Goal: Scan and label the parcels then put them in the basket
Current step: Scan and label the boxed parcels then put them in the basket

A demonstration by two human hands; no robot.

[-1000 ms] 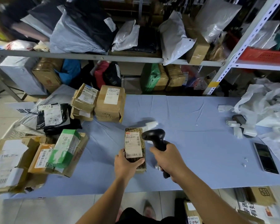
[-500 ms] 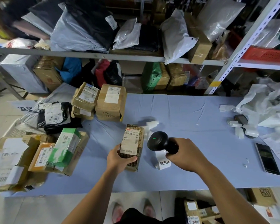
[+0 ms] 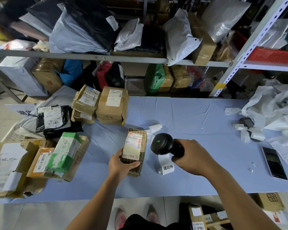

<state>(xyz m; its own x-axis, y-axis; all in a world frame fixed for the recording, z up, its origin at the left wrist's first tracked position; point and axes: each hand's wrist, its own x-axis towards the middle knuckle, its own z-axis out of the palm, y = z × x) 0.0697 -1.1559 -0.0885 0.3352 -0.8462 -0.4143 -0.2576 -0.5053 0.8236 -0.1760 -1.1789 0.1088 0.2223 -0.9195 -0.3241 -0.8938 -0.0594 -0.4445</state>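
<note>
Long table under pale blue cloth (image 3: 198, 117), set before grey metal shelving (image 3: 106, 57) loaded with bags and boxes. 2 brown taped cardboard boxes (image 3: 112, 105) at far left of cloth; black plastic mailer bag (image 3: 55, 120) beside them. Green-and-white carton (image 3: 64, 151) stacked on flat boxes at left edge. Small brown patterned parcel with white shipping label (image 3: 134, 153) tilted up off cloth, near front centre, clasped at lower end by left hand (image 3: 121, 165), thumb across label. Black handheld barcode scanner (image 3: 165, 144) fisted in right hand (image 3: 194, 156), head aimed at label, red light on barcode. White label roll printed in black characters (image 3: 166, 165) lying below scanner. Black phone (image 3: 273, 161) flat at right.
</note>
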